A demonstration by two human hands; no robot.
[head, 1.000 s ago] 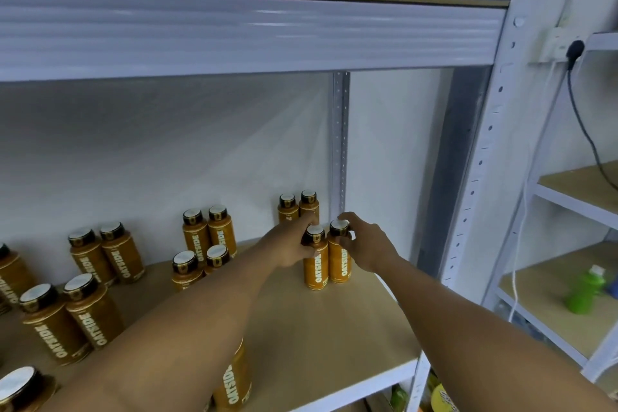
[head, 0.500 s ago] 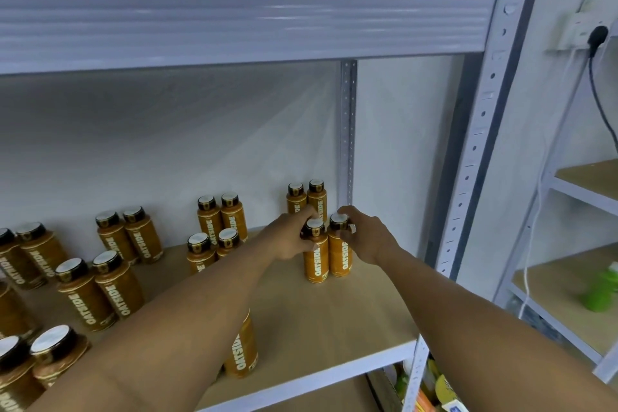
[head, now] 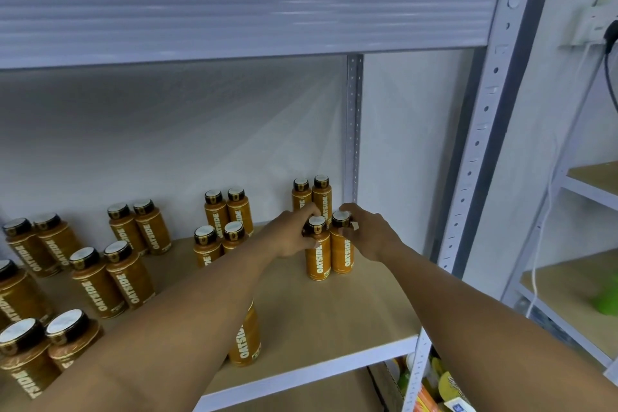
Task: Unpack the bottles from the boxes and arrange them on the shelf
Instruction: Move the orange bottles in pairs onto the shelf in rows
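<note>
The left hand [head: 291, 234] and right hand [head: 368, 237] each hold a tall orange plastic bottle [head: 317, 251] by its cap; both bottles should sit close and straight on the wooden shelf [head: 351, 318].

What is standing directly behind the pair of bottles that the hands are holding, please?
Behind the held pair, another pair of orange bottles stands upright by the wall. The left hand covers their lower parts, so their bases cannot be seen.

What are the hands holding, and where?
Each hand grips a bottle by its cap end: left hand on the left bottle, right hand on the right bottle.
</note>
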